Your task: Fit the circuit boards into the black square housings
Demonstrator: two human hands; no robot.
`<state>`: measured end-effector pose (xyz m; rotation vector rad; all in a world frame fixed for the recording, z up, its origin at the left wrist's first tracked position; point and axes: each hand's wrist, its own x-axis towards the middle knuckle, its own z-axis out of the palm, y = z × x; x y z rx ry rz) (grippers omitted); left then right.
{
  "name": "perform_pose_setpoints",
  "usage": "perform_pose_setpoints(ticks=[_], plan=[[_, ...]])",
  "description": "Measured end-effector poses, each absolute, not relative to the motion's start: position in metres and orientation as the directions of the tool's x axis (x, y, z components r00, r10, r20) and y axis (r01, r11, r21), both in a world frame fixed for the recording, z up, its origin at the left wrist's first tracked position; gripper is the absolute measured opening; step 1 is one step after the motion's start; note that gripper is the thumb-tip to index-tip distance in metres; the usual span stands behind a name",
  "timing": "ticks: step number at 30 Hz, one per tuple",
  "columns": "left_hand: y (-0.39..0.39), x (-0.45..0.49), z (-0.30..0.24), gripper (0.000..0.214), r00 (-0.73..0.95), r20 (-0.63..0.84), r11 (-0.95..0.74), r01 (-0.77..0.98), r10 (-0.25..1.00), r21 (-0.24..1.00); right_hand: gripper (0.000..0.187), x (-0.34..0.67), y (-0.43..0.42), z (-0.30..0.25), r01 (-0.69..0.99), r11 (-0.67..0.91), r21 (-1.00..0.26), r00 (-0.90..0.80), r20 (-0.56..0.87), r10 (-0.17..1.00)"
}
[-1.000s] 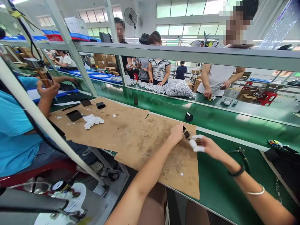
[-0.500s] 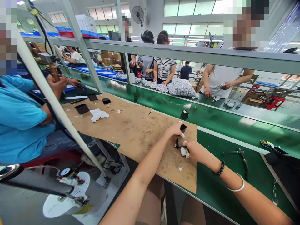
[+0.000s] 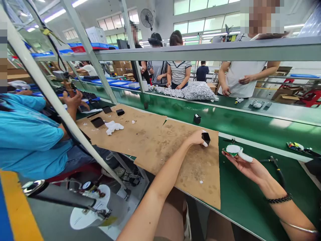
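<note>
My left hand (image 3: pixel 196 138) is closed around a small black box (image 3: pixel 206 139) near the right edge of the cardboard sheet (image 3: pixel 160 150). White covers sit on some of its fingertips. Over the green table, my right hand (image 3: pixel 253 169) is turned palm up. Between its thumb and fingers it holds a green circuit board (image 3: pixel 232 150) with a white round pad on top. A dark part with thin wires shows just behind the board. Pliers (image 3: pixel 276 164) with dark handles lie to the right, partly behind my right hand.
Another black box (image 3: pixel 197 118) stands on the green belt (image 3: pixel 170 113). Black boxes and a crumpled white cloth (image 3: pixel 113 127) lie on the cardboard's left part. A metal rail (image 3: pixel 175 55) crosses above. A co-worker in blue (image 3: pixel 32 134) sits at the left; several people stand opposite.
My right hand has lifted the circuit board off the cardboard, moved right and turned palm up. My left hand still holds the black box, now tilted to show its opening. The view has shifted slightly.
</note>
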<state>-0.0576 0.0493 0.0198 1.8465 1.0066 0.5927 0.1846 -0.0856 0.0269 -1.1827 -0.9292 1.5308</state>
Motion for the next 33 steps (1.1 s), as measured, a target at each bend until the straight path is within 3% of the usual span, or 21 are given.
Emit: perform_pose_setpoints(ticks=[7, 12, 18, 28, 33], plan=[[0.017, -0.020, 0.014, 0.061, 0.510, 0.141, -0.273, 0.194, 0.848, 0.942, 0.026, 0.187, -0.087, 0.028, -0.292, -0.078, -0.953, 0.010, -0.085, 0.996], [-0.005, -0.003, 0.013, 0.077, 0.569, 0.155, -0.301, 0.172, 0.808, 0.938, 0.034, 0.189, -0.084, 0.022, -0.273, 0.057, -0.960, 0.127, 0.022, 0.992], [-0.019, -0.005, 0.026, 0.082, 0.542, 0.249, -0.400, 0.179, 0.802, 0.899, 0.052, 0.178, -0.088, 0.028, -0.284, 0.242, -0.928, 0.231, 0.179, 0.956], [-0.029, -0.012, 0.046, 0.080, 0.526, 0.349, -0.501, 0.177, 0.776, 0.847, 0.065, 0.168, -0.102, 0.041, -0.130, 0.368, -0.921, 0.203, 0.338, 0.919], [-0.027, -0.015, 0.045, 0.071, 0.535, 0.493, -0.637, 0.113, 0.686, 0.763, 0.062, 0.163, -0.106, 0.039, -0.002, 0.511, -0.860, 0.118, 0.507, 0.854]])
